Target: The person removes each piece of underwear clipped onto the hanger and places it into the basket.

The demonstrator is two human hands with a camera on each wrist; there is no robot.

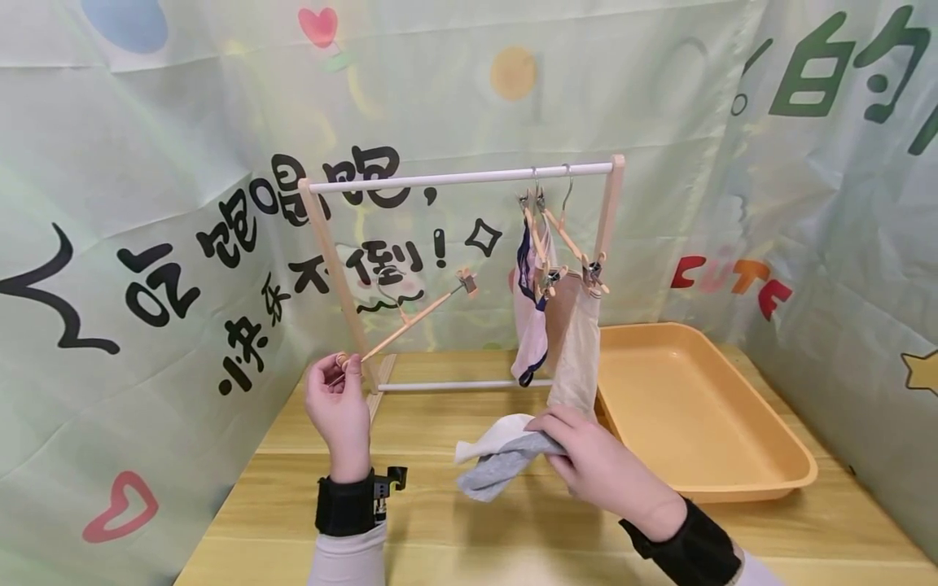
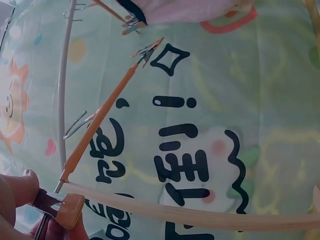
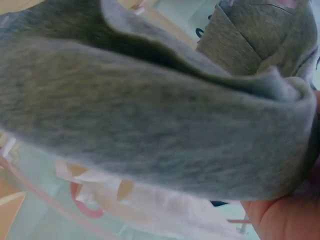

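My left hand point(image 1: 339, 407) pinches the clip point(image 2: 70, 211) at one end of a wooden clip hanger point(image 1: 410, 322). The hanger slants up to the right, its metal hook pointing upward, apart from the rack's top bar; a second clip point(image 1: 466, 282) sits at its far end. Lower and to the right, my right hand point(image 1: 586, 456) grips a small grey and white garment point(image 1: 506, 456), bunched and drooping above the table. Grey fabric point(image 3: 150, 115) fills most of the right wrist view. The garment's kind is hard to tell while it is folded.
A small clothes rack point(image 1: 462, 177) stands at the back. From its right end hang a pink garment with dark trim point(image 1: 531, 342) and a beige garment point(image 1: 579, 350), on clip hangers. An orange tray point(image 1: 703, 488) lies right on the wooden table point(image 1: 293, 488). Printed cloth surrounds the table.
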